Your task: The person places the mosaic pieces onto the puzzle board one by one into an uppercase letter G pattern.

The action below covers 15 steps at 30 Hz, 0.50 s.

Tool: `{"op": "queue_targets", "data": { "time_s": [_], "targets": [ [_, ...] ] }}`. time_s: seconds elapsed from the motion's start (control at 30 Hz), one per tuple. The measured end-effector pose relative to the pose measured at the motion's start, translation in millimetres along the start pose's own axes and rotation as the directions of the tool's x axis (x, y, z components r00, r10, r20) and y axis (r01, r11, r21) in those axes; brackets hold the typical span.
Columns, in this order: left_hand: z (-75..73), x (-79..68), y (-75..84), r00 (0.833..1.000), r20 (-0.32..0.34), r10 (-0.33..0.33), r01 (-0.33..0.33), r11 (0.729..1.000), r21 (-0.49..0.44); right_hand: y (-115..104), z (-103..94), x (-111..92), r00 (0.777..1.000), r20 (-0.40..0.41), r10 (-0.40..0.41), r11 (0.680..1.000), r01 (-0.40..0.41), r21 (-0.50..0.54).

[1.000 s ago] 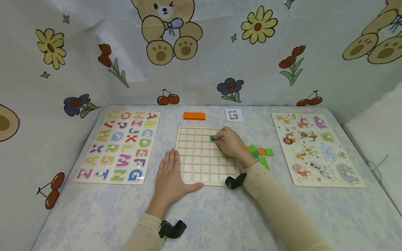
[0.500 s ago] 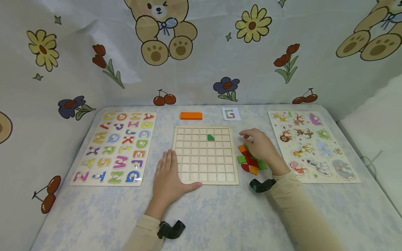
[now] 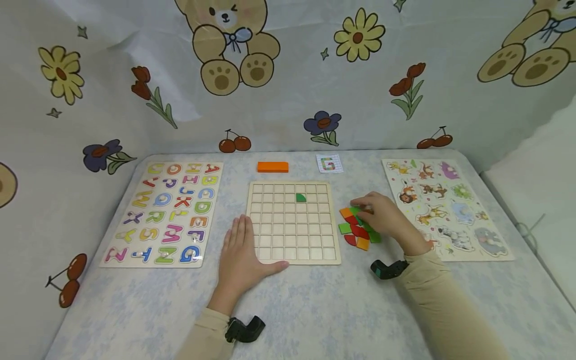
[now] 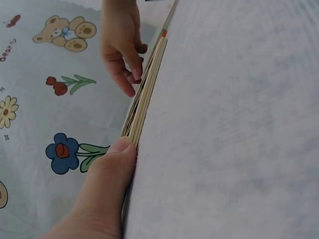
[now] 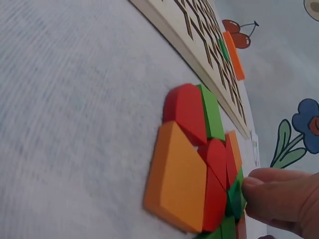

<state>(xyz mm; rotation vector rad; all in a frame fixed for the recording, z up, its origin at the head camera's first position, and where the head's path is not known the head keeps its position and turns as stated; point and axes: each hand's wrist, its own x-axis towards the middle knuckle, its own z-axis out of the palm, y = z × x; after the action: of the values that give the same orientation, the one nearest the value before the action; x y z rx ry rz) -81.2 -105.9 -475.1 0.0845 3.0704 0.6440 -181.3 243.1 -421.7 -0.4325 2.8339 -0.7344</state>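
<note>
A square wooden grid board lies flat, with one dark green quarter-round tile in a cell of an upper row. My left hand rests at its lower left corner, fingers straight along the left side. The left thumb touches the board's front edge. To the right of the board, my right hand is over a pile of red, orange and green tiles. Its thumb is at a dark green tile in the pile. No lifted tile shows between its fingers.
An alphabet puzzle board lies at the left, an animal puzzle board at the right. Behind the grid board are an orange block and a small card with a coloured G. A printed cloth hangs behind the table.
My right hand has let go of the green tile in the grid, moved right and come down over the pile. My left hand has stayed at the board's corner.
</note>
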Motion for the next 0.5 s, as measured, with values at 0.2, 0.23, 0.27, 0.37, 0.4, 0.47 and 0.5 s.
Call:
{"op": "queue_targets", "data": {
  "time_s": [0.2, 0.23, 0.27, 0.37, 0.4, 0.47, 0.5],
  "targets": [
    [0.7, 0.5, 0.1, 1.0, 0.0, 0.003, -0.003, 1.0, -0.008, -5.8, 3.7, 5.3, 1.0, 0.012, -0.028, 1.0, 0.027, 0.014],
    [0.8, 0.8, 0.3, 1.0, 0.0, 0.005, -0.005, 1.0, -0.012, -6.3, 3.7, 6.0, 1.0, 0.015, -0.025, 1.0, 0.025, 0.009],
    [0.9, 1.0, 0.5, 1.0, 0.001, 0.006, -0.006, 1.0, -0.014, -6.5, 3.7, 6.6, 1.0, 0.019, -0.024, 1.0, 0.024, 0.006],
    [0.8, 1.2, 0.8, 1.0, 0.005, 0.001, -0.001, 1.0, -0.012, -7.0, 4.0, 8.3, 0.999, 0.027, -0.034, 0.999, 0.034, -0.001],
    [0.6, 1.2, 0.8, 1.0, 0.005, -0.001, 0.001, 1.0, -0.01, -6.8, 4.4, 8.9, 0.999, 0.03, -0.038, 0.999, 0.038, 0.002],
    [0.1, 1.2, 0.8, 1.0, 0.005, -0.003, 0.003, 1.0, -0.013, -6.7, 5.4, 9.9, 0.999, 0.032, -0.033, 0.999, 0.033, 0.012],
    [-0.2, 1.2, 0.9, 1.0, 0.004, -0.002, 0.002, 1.0, -0.015, -6.3, 6.0, 10.5, 0.999, 0.028, -0.027, 0.999, 0.026, 0.018]
  ]
}}
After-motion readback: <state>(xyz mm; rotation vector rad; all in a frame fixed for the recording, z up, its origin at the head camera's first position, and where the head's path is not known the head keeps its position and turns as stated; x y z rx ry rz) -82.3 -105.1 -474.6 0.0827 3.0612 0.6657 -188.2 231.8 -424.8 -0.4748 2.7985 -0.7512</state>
